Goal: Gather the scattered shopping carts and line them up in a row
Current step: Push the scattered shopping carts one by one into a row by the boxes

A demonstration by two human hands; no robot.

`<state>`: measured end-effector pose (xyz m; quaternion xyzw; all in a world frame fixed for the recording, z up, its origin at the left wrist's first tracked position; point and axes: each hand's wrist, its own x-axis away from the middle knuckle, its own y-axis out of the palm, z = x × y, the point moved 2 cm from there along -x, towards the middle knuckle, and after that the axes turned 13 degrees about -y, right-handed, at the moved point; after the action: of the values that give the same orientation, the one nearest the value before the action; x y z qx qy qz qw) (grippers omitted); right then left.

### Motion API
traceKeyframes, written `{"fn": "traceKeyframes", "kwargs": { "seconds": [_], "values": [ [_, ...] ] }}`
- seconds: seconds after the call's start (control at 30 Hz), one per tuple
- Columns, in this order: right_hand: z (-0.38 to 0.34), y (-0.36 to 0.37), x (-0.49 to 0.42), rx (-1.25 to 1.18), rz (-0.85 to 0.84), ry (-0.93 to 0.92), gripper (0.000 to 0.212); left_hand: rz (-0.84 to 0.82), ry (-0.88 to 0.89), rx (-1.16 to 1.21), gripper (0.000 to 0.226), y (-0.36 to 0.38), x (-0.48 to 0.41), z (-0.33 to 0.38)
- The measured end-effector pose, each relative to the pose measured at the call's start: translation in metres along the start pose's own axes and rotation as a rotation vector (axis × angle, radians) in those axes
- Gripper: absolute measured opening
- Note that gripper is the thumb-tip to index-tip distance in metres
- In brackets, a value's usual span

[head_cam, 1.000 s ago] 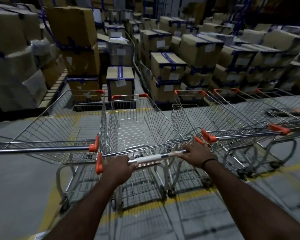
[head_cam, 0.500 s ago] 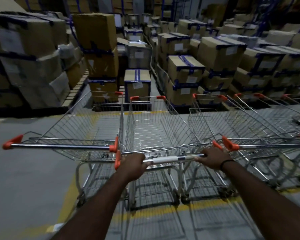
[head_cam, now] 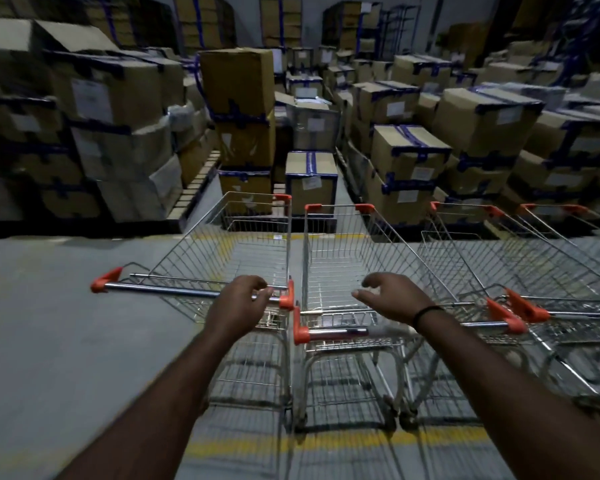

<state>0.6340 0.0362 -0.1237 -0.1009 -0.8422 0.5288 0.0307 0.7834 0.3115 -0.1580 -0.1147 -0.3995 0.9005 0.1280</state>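
Several wire shopping carts with orange handle caps stand side by side, facing the boxes. My left hand (head_cam: 238,303) curls its fingers over the right end of the left cart's handle bar (head_cam: 160,289). My right hand (head_cam: 392,299), a black band on its wrist, hovers with loosely curled fingers above the middle cart (head_cam: 343,258) and holds nothing. The middle cart's handle (head_cam: 333,332) lies bare below both hands. A third cart (head_cam: 465,258) stands against the middle cart's right side, and a fourth cart (head_cam: 582,244) runs off the right edge.
Stacks of taped cardboard boxes (head_cam: 409,157) on pallets wall off the far side, just beyond the cart fronts. A yellow floor line (head_cam: 326,443) runs under the cart wheels. Grey concrete floor (head_cam: 56,323) stretches to the left of the left cart.
Both hands have let go of the middle cart's handle. My left hand moved left onto the left cart's handle, and my right hand lifted off and opened. The view shifted left.
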Motion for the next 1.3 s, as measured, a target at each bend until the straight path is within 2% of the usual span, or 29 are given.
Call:
{"fn": "traceKeyframes", "kwargs": {
  "seconds": [0.13,0.27,0.4,0.47,0.57,0.67,0.77,0.83,1.0,1.13,1.3],
  "values": [
    [-0.054,0.02,-0.031,0.003,0.002,-0.121,0.055,0.082,-0.086,-0.087,0.027,-0.038,-0.015,-0.051],
    [-0.097,0.046,-0.065,0.023,-0.055,-0.223,0.052,0.121,-0.15,-0.201,0.041,-0.064,-0.031,-0.086],
    [-0.121,0.077,-0.097,0.032,-0.152,-0.278,0.051,0.106,-0.17,-0.303,0.039,-0.071,-0.052,-0.107],
    [-0.132,0.097,-0.117,0.061,-0.219,-0.325,0.052,0.062,-0.167,-0.365,0.049,-0.069,-0.066,-0.12],
    [-0.144,0.131,-0.148,0.115,-0.315,-0.375,0.055,-0.094,-0.209,-0.539,0.077,-0.064,-0.089,-0.139],
    [-0.148,0.159,-0.18,0.159,-0.446,-0.424,0.04,-0.243,-0.273,-0.71,0.088,-0.057,-0.113,-0.153],
    [-0.154,0.175,-0.2,0.109,-0.516,-0.475,0.031,-0.325,-0.29,-0.762,0.101,-0.056,-0.135,-0.16],
    [-0.159,0.18,-0.208,0.117,-0.493,-0.526,0.032,-0.311,-0.273,-0.831,0.1,-0.057,-0.145,-0.165],
    [-0.173,0.191,-0.215,0.267,-0.437,-0.689,0.053,-0.093,-0.273,-0.966,0.069,-0.062,-0.156,-0.174],
    [-0.18,0.201,-0.225,0.341,-0.37,-0.762,0.054,-0.053,-0.24,-0.971,0.07,-0.064,-0.169,-0.176],
    [-0.181,0.192,-0.243,0.399,-0.342,-0.703,0.056,-0.053,-0.185,-0.952,0.074,-0.063,-0.193,-0.18]
  ]
}}
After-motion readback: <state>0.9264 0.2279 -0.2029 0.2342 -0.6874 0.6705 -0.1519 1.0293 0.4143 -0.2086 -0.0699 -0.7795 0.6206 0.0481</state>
